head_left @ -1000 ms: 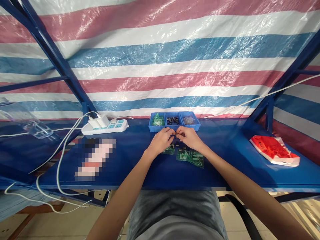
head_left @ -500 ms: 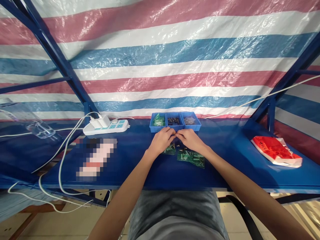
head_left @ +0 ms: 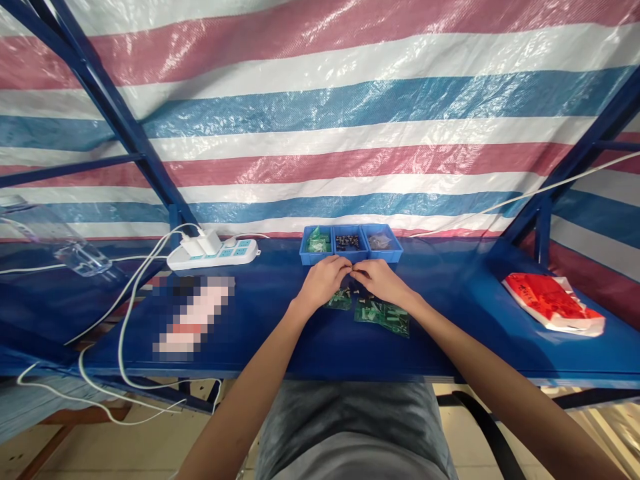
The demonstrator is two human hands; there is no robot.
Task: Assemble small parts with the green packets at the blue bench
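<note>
My left hand (head_left: 323,281) and my right hand (head_left: 380,279) meet fingertip to fingertip over the blue table (head_left: 310,333), both pinched on a tiny part too small to name. Right under them lie a small green circuit board (head_left: 340,300), a few loose small parts (head_left: 356,291), and a larger pile of green boards (head_left: 383,315). Just beyond the hands stand three joined blue bins (head_left: 351,243), holding green pieces, dark parts and brownish parts.
A white power strip (head_left: 213,254) with plugged chargers and trailing white cables (head_left: 123,320) lies at the left. A clear plastic bottle (head_left: 55,240) lies at the far left. A red and white bag (head_left: 553,301) rests at the right. Blue frame posts (head_left: 543,230) flank the table.
The hands have stayed together, the fingertips shifting only slightly. The view has drifted a little.
</note>
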